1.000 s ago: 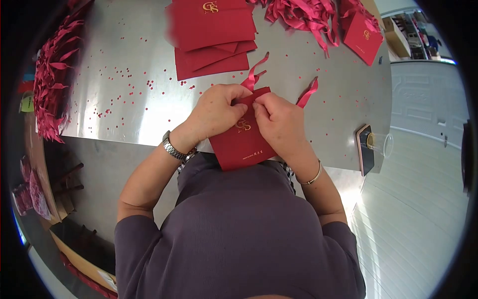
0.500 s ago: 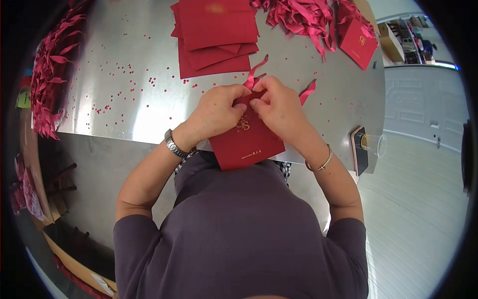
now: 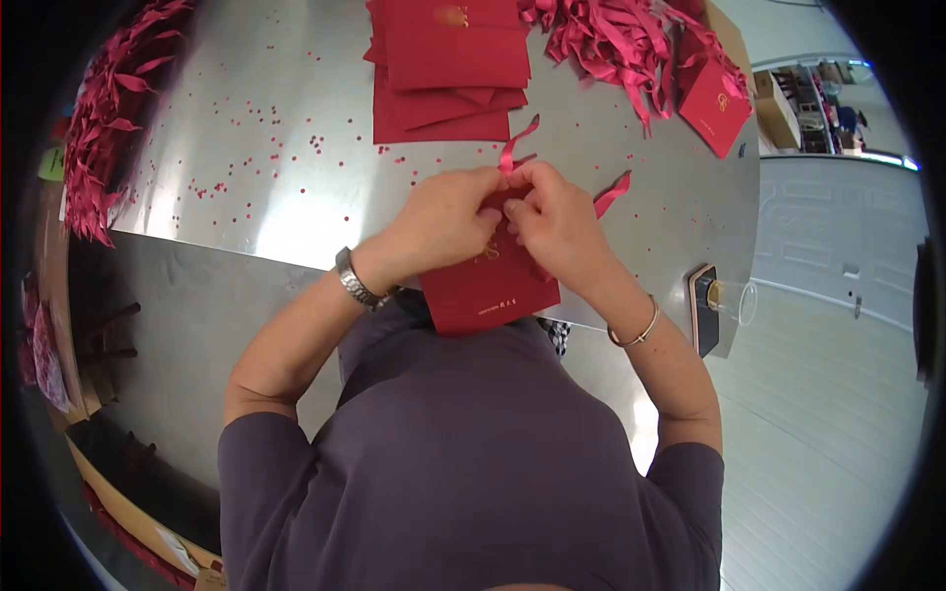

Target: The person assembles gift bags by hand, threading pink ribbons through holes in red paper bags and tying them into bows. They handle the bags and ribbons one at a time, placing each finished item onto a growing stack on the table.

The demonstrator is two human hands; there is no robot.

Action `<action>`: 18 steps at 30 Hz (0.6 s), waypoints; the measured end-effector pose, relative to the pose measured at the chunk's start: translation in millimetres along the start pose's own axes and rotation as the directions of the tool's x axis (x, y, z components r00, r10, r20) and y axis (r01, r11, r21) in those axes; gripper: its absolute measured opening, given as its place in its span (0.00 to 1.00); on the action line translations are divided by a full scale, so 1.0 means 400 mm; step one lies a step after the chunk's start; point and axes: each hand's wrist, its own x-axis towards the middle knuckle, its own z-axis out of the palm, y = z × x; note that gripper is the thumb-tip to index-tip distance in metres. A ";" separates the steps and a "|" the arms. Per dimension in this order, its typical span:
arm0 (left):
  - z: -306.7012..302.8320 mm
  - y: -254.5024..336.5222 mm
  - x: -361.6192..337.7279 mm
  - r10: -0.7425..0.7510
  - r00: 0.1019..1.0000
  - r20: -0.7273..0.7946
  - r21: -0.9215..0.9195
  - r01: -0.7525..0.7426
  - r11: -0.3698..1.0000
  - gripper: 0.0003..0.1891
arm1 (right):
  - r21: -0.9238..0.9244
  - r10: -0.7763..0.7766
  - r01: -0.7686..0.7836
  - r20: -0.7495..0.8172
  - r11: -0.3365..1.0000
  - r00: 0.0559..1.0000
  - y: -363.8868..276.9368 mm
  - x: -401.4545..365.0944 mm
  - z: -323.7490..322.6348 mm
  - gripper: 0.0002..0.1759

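A red paper bag with a gold logo lies flat at the near edge of the steel table, partly over my lap. My left hand and my right hand pinch its top edge together, fingertips touching. A red ribbon sticks up from between my fingers, and its other end pokes out to the right of my right hand. The bag's top edge is hidden under my fingers.
A stack of flat red bags lies at the far middle. Loose red ribbons are piled far right beside another red bag. More ribbons lie at left. A phone sits at the table's right edge. Small red punch-outs dot the table.
My hands have closed in tighter over the bag's top edge and the ribbon. The camera view has tilted slightly, so the table's contents sit a little lower in frame.
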 end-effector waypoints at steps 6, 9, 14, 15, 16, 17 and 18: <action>-0.001 -0.002 -0.006 0.052 0.999 0.003 -0.058 -0.052 0.997 0.19 | -0.311 -0.196 0.176 -0.032 0.934 0.980 0.015 -0.020 0.014 0.13; -0.016 -0.001 0.001 0.039 0.996 0.082 -0.097 -0.031 0.995 0.19 | -0.275 -0.239 0.213 -0.068 0.938 0.969 0.020 -0.010 0.015 0.14; -0.029 -0.011 0.014 0.020 0.986 0.163 -0.151 0.005 0.989 0.14 | -0.122 -0.122 0.131 0.078 0.984 0.989 0.005 0.013 -0.017 0.18; -0.036 -0.039 0.026 0.002 0.977 0.213 -0.305 0.064 0.950 0.13 | -0.056 -0.084 0.092 0.139 0.994 0.987 -0.001 0.011 -0.024 0.19; -0.059 -0.047 0.036 -0.005 0.963 0.268 -0.448 0.129 0.885 0.12 | -0.063 -0.090 0.099 0.131 0.993 0.987 -0.006 0.008 -0.029 0.19; -0.081 -0.038 0.037 -0.103 0.914 0.394 -0.610 0.343 0.714 0.11 | -0.082 -0.108 0.122 0.163 0.989 0.981 -0.011 0.006 -0.033 0.21; -0.085 -0.041 0.045 -0.090 0.917 0.390 -0.609 0.330 0.721 0.11 | -0.102 -0.122 0.144 0.193 0.984 0.973 -0.015 0.003 -0.037 0.22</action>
